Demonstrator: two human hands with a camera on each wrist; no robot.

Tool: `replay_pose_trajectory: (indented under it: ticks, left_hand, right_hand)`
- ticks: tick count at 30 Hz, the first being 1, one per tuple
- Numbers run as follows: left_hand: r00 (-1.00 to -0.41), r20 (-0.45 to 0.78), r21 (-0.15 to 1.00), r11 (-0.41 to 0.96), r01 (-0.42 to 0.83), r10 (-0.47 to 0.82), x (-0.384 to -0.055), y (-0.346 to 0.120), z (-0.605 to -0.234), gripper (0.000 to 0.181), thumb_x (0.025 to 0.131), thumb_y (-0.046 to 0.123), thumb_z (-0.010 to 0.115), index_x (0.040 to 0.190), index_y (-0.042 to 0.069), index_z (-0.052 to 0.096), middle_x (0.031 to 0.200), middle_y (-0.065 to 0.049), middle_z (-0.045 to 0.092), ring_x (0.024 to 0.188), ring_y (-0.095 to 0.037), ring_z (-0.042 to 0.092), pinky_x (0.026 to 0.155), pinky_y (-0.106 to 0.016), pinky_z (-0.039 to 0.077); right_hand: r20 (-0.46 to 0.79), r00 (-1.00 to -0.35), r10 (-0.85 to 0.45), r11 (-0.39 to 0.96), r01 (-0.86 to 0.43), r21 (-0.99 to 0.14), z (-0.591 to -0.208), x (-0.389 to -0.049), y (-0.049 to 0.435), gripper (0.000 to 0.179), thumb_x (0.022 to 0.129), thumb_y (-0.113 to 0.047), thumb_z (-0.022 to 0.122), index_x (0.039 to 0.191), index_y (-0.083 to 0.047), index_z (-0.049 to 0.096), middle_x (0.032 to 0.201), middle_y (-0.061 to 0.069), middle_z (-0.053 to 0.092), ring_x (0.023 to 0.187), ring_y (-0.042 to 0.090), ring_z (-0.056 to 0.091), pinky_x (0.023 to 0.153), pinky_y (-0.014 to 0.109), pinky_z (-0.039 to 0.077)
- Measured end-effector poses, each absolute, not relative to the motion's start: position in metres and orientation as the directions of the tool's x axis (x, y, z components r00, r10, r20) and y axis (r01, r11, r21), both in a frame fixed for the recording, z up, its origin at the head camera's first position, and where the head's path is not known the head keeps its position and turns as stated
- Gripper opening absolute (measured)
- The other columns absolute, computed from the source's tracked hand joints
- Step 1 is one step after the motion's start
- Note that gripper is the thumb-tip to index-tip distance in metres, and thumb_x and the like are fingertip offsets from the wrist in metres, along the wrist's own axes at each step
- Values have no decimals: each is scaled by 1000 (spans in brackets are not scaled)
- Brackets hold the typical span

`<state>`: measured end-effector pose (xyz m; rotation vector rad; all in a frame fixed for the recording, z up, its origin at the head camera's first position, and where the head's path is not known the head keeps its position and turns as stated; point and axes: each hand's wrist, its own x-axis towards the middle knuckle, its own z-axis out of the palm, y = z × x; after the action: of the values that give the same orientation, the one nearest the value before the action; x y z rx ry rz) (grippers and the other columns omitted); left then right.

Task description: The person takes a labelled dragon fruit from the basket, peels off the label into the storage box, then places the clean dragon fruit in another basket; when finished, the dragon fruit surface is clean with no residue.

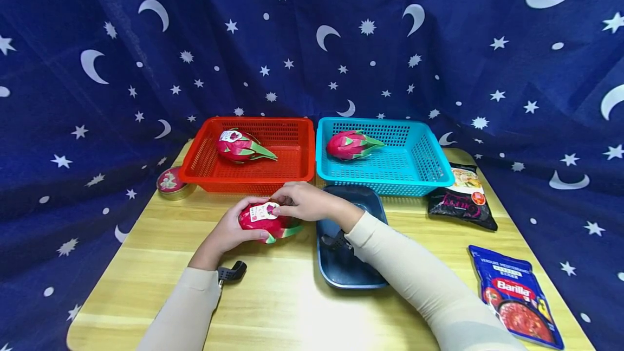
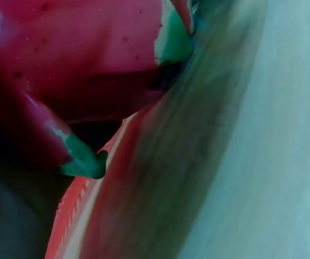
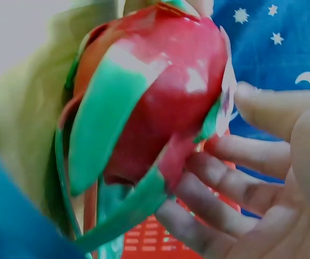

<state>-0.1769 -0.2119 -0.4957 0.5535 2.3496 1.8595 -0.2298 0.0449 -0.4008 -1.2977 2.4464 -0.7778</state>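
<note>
A red dragon fruit (image 1: 251, 221) with green-tipped scales is gripped by my left hand (image 1: 234, 226), thumb on the near side and fingers on the far side. On its upper side sits a white label (image 1: 258, 212) with a small red fruit picture. My right hand (image 1: 304, 202) reaches over from the right, its thumb at the label's edge. In the right wrist view, the fingers (image 3: 230, 181) lie fairly straight along the dragon fruit's (image 3: 171, 102) side. Only the scales and underside of the dragon fruit (image 2: 90, 59) show in the left wrist view.
Behind, a red basket (image 1: 292, 164) holds a labelled dragon fruit (image 1: 239, 149); a blue basket (image 1: 409, 167) holds an unlabelled one (image 1: 348, 145). A dark basin (image 1: 348, 272) lies under my right forearm. A round tin (image 1: 174, 191), black packet (image 1: 453, 207) and Barilla pouch (image 1: 517, 297) lie around.
</note>
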Motion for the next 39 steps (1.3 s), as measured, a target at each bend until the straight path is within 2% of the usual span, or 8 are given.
replay_pose_trajectory:
  ticks: [6, 10, 13, 15, 20, 23, 34, 39]
  left_hand:
    - [-924, 142, 959, 182, 217, 354, -177, -210, -496, 74, 79, 17, 96, 143, 27, 59, 144, -3, 57, 123, -35, 54, 94, -46, 56]
    - [-920, 158, 956, 179, 234, 360, -180, -209, -498, 73, 80, 12, 94, 142, 25, 59, 142, -6, 58, 122, -35, 57, 94, -44, 56]
    - [-916, 177, 951, 179, 254, 360, -182, -209, -498, 72, 80, 9, 93, 142, 23, 59, 143, -7, 58, 123, -35, 56, 97, -45, 53]
    - [-919, 170, 951, 186, 248, 356, -183, -209, -497, 73, 80, 11, 93, 143, 24, 59, 145, -6, 57, 126, -34, 54, 100, -46, 51]
    - [-940, 101, 960, 217, 178, 326, -180, -210, -495, 78, 77, 24, 97, 145, 32, 58, 147, -2, 53, 127, -37, 50, 97, -51, 52]
    - [-946, 84, 960, 228, 161, 314, -178, -211, -493, 79, 77, 27, 97, 145, 34, 58, 146, -2, 53, 127, -39, 50, 95, -52, 53]
    - [-937, 122, 969, 165, 183, 327, -178, -212, -497, 78, 77, 17, 97, 143, 28, 59, 147, -3, 55, 125, -38, 54, 98, -52, 51]
    - [-935, 132, 962, 183, 201, 328, -177, -211, -496, 78, 76, 18, 97, 144, 26, 59, 146, -4, 56, 124, -36, 55, 98, -49, 52]
  right_hand:
    - [84, -642, -762, 492, -658, -571, -401, -216, 36, 22, 104, -22, 71, 120, -8, 76, 109, 0, 70, 100, 13, 61, 86, 27, 52]
    - [158, -586, -795, 279, -585, -762, -386, -199, 43, 6, 99, -12, 76, 104, -8, 76, 96, -2, 70, 88, 14, 63, 78, 29, 55]
    - [161, -520, -839, 140, -492, -859, -371, -190, 58, 5, 99, -8, 75, 104, -7, 74, 92, 0, 70, 81, 18, 63, 73, 33, 56]
    - [158, -539, -827, 129, -456, -880, -364, -187, 72, 4, 100, -7, 73, 104, -6, 74, 90, 1, 72, 78, 20, 64, 70, 34, 57]
    - [117, -743, -659, 302, -404, -864, -367, -186, 113, 4, 100, -10, 75, 102, -7, 75, 86, 4, 73, 72, 28, 68, 61, 36, 58]
    - [72, -815, -576, 401, -359, -843, -378, -185, 137, 5, 98, -8, 76, 101, -4, 74, 83, 8, 71, 71, 33, 69, 58, 38, 58]
    - [-178, -827, -533, 627, -245, -739, -415, -178, 180, 14, 93, 6, 74, 82, -1, 68, 65, 3, 66, 55, 19, 66, 59, 49, 62]
    - [-169, -873, -457, 705, -240, -668, -418, -175, 179, 10, 90, 7, 76, 85, 1, 69, 63, 3, 66, 54, 20, 68, 54, 35, 59]
